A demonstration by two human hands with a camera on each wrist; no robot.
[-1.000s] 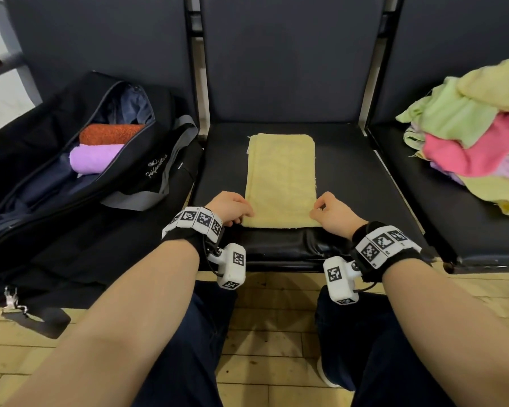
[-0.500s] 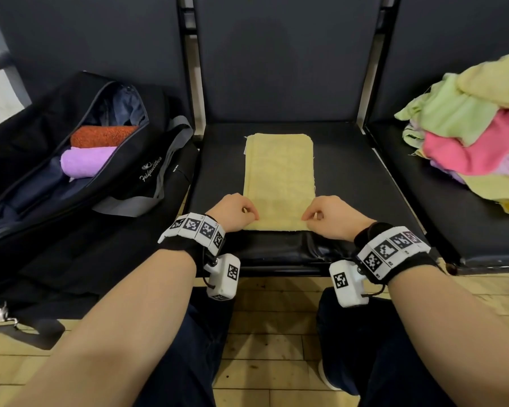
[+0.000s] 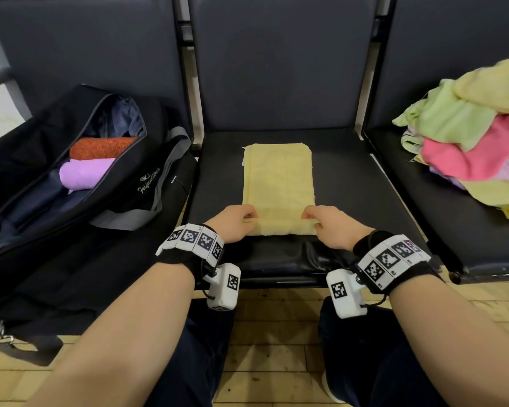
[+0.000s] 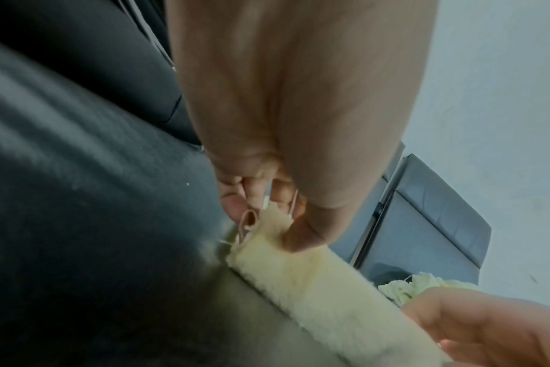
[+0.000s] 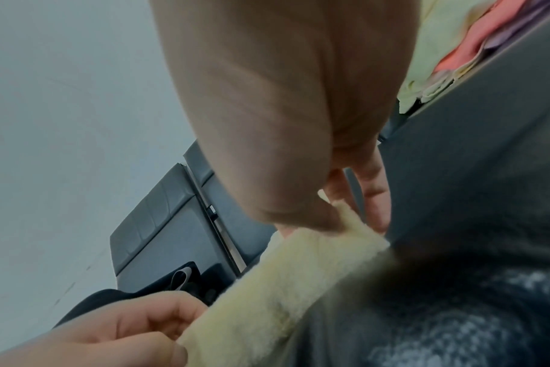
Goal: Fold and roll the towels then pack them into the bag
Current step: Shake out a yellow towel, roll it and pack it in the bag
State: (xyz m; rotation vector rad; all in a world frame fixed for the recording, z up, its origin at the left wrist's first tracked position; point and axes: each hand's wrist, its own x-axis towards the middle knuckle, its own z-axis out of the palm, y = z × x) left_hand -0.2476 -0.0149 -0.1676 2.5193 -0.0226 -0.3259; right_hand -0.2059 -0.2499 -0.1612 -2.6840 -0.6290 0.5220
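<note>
Head view, frame centre: left hand (image 3: 235, 223) and right hand (image 3: 331, 226) pinch the yellow towel (image 3: 278, 183)'s near edge on a black seat (image 3: 362, 189).

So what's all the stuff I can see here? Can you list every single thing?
Folded towel: one, pale yellow, flat on the middle seat, near end starting to roll.
Bag: one, black with grey strap, unzipped, on the left seat.
Rolled towels in the bag: two, orange behind purple.
Towel pile: one heap, green, yellow, pink and lilac, on the right seat; count unclear.
Seats: three dark ones in a row.
Floor: yellowish tiles.
Wrist bands: two, black with white square-patterned tags, one per wrist.
Trousers: dark blue, at the bottom.
Left hand: pinches the yellow towel's near left corner.
Right hand: pinches its near right corner.
</note>
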